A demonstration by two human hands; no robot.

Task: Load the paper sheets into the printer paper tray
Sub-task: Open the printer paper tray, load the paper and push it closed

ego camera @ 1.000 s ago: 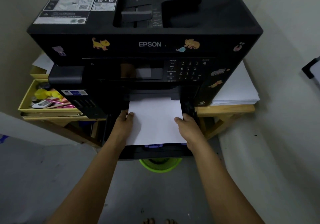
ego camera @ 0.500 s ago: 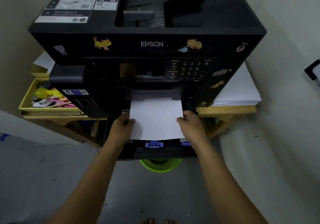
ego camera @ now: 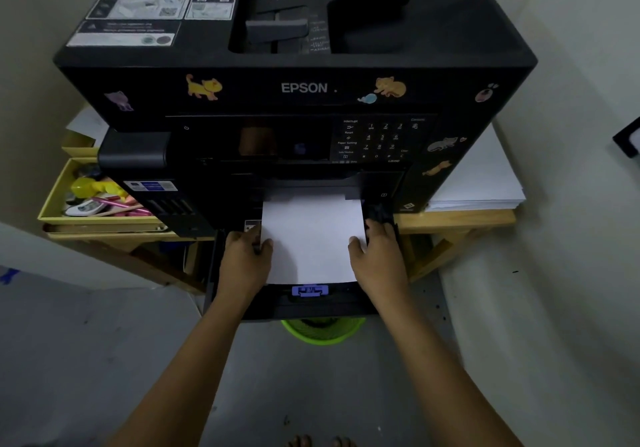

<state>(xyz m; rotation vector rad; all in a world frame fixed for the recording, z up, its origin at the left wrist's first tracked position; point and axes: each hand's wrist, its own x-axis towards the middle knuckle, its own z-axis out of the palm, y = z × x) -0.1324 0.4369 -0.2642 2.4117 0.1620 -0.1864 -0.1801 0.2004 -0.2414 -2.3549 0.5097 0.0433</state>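
The sheets point(ego camera: 311, 239) lie in the pulled-out tray point(ego camera: 311, 306) at the printer's point(ego camera: 294, 86) lower front, their far edge under the printer body. The left hand point(ego camera: 246, 259) grips their left edge, thumb on top; the right hand point(ego camera: 377, 256) grips the right edge likewise. A blue guide point(ego camera: 309, 290) (on the tray) sits just before the sheets' near edge. A spare paper stack point(ego camera: 481, 183) rests right of the printer.

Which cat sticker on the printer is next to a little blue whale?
The orange cat sticker right of the EPSON logo; the blue whale sits at its lower left.
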